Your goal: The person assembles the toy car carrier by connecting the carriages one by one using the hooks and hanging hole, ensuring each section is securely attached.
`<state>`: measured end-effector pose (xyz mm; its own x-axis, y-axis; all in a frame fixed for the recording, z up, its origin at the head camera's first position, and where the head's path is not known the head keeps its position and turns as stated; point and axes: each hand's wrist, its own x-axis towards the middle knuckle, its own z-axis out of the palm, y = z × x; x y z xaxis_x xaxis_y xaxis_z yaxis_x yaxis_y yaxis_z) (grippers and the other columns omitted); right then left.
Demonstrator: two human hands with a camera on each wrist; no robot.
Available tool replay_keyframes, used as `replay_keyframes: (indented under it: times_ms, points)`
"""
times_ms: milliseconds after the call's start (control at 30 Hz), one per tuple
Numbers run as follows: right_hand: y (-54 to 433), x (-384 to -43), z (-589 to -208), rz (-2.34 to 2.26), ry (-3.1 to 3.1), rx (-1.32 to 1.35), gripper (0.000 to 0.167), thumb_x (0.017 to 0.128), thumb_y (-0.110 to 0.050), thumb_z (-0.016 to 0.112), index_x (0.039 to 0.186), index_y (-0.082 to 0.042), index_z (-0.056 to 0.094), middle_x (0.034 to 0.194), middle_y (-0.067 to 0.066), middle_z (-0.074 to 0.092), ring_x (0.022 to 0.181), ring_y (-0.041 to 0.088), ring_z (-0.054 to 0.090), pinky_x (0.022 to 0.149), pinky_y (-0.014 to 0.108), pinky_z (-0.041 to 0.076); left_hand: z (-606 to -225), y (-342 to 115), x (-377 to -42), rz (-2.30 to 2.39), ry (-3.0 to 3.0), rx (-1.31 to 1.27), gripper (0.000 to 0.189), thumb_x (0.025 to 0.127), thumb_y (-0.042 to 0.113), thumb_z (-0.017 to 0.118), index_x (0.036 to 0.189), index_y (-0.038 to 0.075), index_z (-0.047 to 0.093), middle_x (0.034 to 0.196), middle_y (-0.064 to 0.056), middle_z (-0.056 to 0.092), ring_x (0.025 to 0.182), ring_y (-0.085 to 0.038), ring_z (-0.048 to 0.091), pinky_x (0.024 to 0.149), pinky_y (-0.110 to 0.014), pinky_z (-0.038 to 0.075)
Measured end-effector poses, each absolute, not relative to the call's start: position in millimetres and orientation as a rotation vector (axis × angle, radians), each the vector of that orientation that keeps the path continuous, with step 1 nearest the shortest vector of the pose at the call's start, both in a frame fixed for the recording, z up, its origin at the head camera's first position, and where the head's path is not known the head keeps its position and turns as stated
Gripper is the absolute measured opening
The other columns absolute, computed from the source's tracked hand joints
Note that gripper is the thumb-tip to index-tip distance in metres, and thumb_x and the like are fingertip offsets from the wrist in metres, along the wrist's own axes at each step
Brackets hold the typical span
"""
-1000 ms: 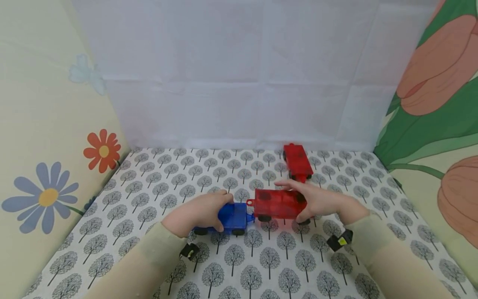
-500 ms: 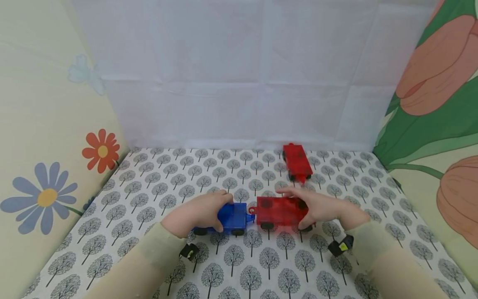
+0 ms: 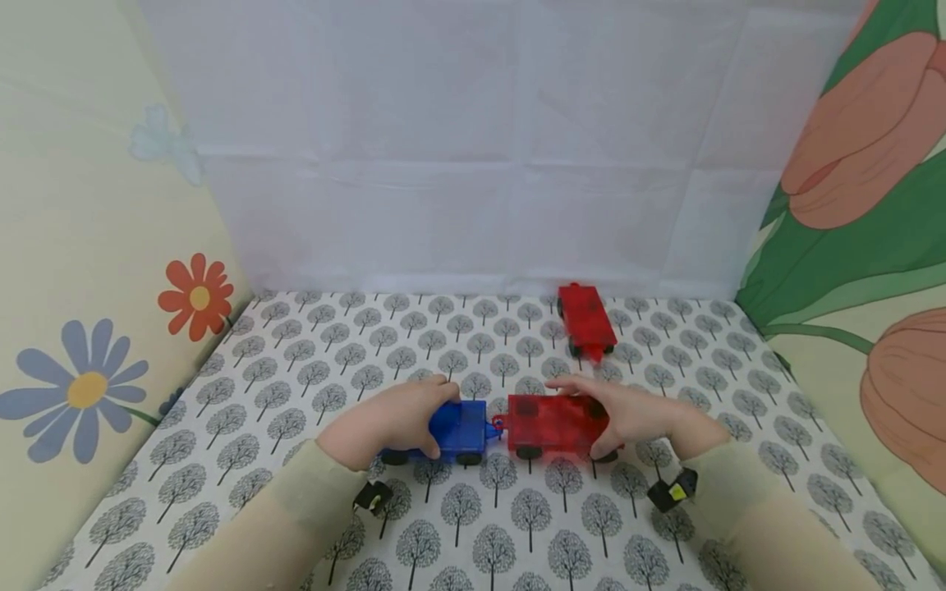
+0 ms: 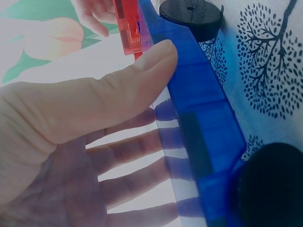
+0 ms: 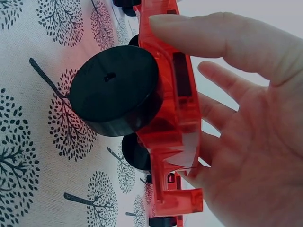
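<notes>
Three toy wagons: one blue, two red, all on black wheels, standing on a single white cloth [image 3: 532, 460] printed with rows of dark trees.
Two hands: one at the blue wagon, one at the near red wagon, each with a black block at the sleeve cuff.
Left wall: two large printed flowers, a blue flower [image 3: 96, 369] and a red flower [image 3: 186, 283].
Left hand [image 3: 402, 414]: partly curled, thumb on the near side and spread fingers on the far side, gripping the blue wagon across its width.
Blue wagon [image 3: 466, 425]: in the left hand's grasp, its right part showing beyond the thumb; two wheels visible along its near side.
Coupling: one blue hook [image 3: 491, 431] and one red ring [image 3: 498, 421] meet between the wagons; whether they are linked I cannot tell.
Near red wagon [image 3: 547, 423]: directly right of the blue wagon and roughly in line with it; its right end lies within the right hand's grasp.
Far red wagon [image 3: 586, 316]: alone behind the near red wagon, set at a slant, beyond the right hand and apart from it.
Right hand [image 3: 636, 413]: half-curled, thumb in front and fingers behind, holding the near red wagon.
Right wall: large pink tulips with green leaves.
</notes>
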<state>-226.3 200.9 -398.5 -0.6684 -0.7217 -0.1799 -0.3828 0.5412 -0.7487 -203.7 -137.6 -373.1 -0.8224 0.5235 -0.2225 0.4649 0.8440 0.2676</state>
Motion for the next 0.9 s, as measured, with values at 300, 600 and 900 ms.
replay_keyframes:
  times_ms: [300, 600, 900]
  points:
    - [201.5, -224.4, -398.6, -0.937, 2.313, -0.889, 0.106, 0.067, 0.001, 0.084, 0.154, -0.027, 0.031, 0.146, 0.005, 0.042, 0.127, 0.028, 0.042, 0.102, 0.055, 0.036, -372.9, -137.7, -203.5, 0.293, 2.735, 0.757, 0.065, 0.068, 0.018, 0.091, 0.124, 0.013, 0.059, 0.123, -0.004, 0.058, 0.115, -0.026, 0.056, 0.099, -0.046, 0.044]
    - [201.5, -224.3, -401.2, -0.951, 2.286, -0.899, 0.099, 0.067, 0.003, 0.082, 0.152, -0.022, 0.036, 0.145, 0.004, 0.042, 0.123, 0.027, 0.042, 0.099, 0.051, 0.037, -372.8, -137.8, -202.6, 0.293, 2.737, 0.760, 0.064, 0.068, 0.018, 0.091, 0.124, 0.013, 0.059, 0.123, -0.005, 0.058, 0.115, -0.026, 0.056, 0.099, -0.046, 0.044]
    - [202.3, -224.3, -405.0, -0.871, 2.312, -0.973, 0.089, 0.069, -0.002, 0.082, 0.148, -0.024, 0.047, 0.141, 0.003, 0.042, 0.117, 0.026, 0.043, 0.096, 0.048, 0.039, -375.1, -138.5, -203.8, 0.286, 2.737, 0.766, 0.065, 0.069, 0.019, 0.091, 0.124, 0.013, 0.059, 0.124, -0.004, 0.058, 0.115, -0.025, 0.056, 0.100, -0.045, 0.044]
